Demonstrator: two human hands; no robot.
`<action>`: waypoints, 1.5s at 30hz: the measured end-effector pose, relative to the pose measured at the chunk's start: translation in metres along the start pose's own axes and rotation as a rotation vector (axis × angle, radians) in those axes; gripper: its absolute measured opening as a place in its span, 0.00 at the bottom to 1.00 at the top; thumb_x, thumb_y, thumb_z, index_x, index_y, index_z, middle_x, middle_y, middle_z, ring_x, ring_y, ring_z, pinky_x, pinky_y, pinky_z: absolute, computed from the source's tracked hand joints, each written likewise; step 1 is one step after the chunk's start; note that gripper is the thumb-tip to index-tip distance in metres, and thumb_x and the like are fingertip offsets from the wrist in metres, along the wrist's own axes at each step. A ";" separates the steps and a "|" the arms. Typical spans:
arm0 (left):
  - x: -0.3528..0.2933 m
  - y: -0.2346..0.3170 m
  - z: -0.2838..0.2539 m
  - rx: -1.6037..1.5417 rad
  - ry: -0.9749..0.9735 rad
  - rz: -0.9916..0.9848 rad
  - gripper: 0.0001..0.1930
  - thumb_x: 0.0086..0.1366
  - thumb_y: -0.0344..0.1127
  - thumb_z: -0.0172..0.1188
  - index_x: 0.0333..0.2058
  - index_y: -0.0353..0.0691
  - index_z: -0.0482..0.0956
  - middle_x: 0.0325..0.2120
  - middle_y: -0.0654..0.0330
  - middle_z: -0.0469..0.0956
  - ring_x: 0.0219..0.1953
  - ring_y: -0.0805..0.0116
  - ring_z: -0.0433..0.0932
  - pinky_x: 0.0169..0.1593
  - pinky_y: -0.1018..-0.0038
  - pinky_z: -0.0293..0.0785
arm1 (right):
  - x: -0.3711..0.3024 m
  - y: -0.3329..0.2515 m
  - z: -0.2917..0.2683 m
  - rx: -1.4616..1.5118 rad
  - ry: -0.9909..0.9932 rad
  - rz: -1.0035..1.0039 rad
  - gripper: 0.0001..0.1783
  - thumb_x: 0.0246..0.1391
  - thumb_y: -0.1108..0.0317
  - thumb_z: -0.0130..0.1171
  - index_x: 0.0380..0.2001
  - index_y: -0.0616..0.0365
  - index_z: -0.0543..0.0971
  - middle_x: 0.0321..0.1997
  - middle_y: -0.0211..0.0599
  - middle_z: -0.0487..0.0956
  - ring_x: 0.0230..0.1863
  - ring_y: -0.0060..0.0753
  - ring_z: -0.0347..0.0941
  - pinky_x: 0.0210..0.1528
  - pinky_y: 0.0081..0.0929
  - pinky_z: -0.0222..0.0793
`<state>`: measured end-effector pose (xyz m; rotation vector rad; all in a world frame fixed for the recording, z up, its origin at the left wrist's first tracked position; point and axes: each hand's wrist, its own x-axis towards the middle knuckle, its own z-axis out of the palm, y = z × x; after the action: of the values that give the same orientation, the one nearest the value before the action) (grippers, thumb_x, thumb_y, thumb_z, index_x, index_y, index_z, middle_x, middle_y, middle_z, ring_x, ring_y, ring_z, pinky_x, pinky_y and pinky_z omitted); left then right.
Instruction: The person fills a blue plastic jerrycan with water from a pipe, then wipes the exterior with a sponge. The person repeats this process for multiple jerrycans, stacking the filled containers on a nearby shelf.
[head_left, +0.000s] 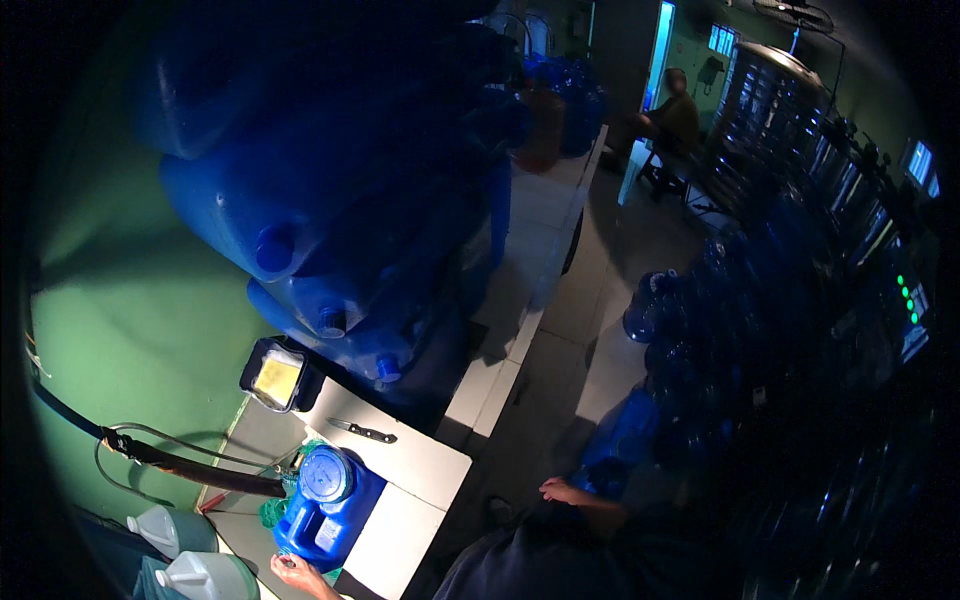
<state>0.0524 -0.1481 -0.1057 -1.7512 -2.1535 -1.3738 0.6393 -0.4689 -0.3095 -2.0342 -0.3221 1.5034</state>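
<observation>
A blue water jug [355, 515] with a wide round lid [326, 474] and a moulded handle lies on the white tiled counter [415, 485]. My left hand [300, 574] is at the jug's near end, its fingers curled against the small spout there; the fingertips are partly hidden. Away from the counter, my right hand [567, 491] hangs at my side with its fingers loosely bent and apart. I see nothing in it. A knife [366, 431] with a black handle lies on the counter just beyond the jug.
A dark tub [250, 377] with a yellow sponge [277, 381] stands beyond the knife. Large blue containers [335, 215] are stacked behind. A hose [190, 467] reaches the jug; white jugs [208, 577] stand nearby. Blue bottles [700, 330] crowd the right. A person [678, 115] sits far back.
</observation>
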 end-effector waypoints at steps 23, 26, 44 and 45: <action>0.007 0.018 -0.046 -0.280 -0.525 -0.036 0.24 0.54 0.20 0.57 0.52 0.27 0.74 0.32 0.61 0.75 0.29 0.76 0.71 0.36 0.78 0.73 | -0.002 -0.038 0.029 0.076 -0.085 0.003 0.14 0.61 0.62 0.60 0.45 0.59 0.79 0.35 0.42 0.83 0.28 0.33 0.79 0.34 0.31 0.77; 0.008 0.032 -0.054 -0.325 -0.532 -0.235 0.08 0.56 0.21 0.57 0.36 0.28 0.79 0.52 0.47 0.75 0.31 0.73 0.75 0.37 0.75 0.76 | -0.006 -0.039 0.027 0.107 -0.159 -0.047 0.14 0.62 0.62 0.59 0.44 0.61 0.79 0.35 0.44 0.83 0.28 0.33 0.79 0.34 0.32 0.77; 0.016 0.056 -0.072 -0.341 -0.636 -0.200 0.05 0.44 0.25 0.61 0.17 0.35 0.72 0.57 0.27 0.69 0.70 0.44 0.59 0.60 0.58 0.69 | -0.019 -0.073 0.010 0.000 -0.131 -0.059 0.17 0.62 0.58 0.57 0.48 0.56 0.78 0.36 0.39 0.84 0.32 0.31 0.81 0.32 0.31 0.73; 0.016 0.057 -0.072 -0.352 -0.640 -0.201 0.05 0.44 0.25 0.61 0.17 0.35 0.72 0.58 0.27 0.69 0.70 0.44 0.59 0.60 0.58 0.69 | -0.018 -0.071 0.013 0.000 -0.137 -0.068 0.17 0.62 0.58 0.58 0.47 0.56 0.78 0.35 0.40 0.84 0.32 0.32 0.81 0.33 0.32 0.74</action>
<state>0.0591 -0.1844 -0.0198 -2.4382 -2.5708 -1.4515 0.6308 -0.4174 -0.2565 -1.9048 -0.4406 1.6039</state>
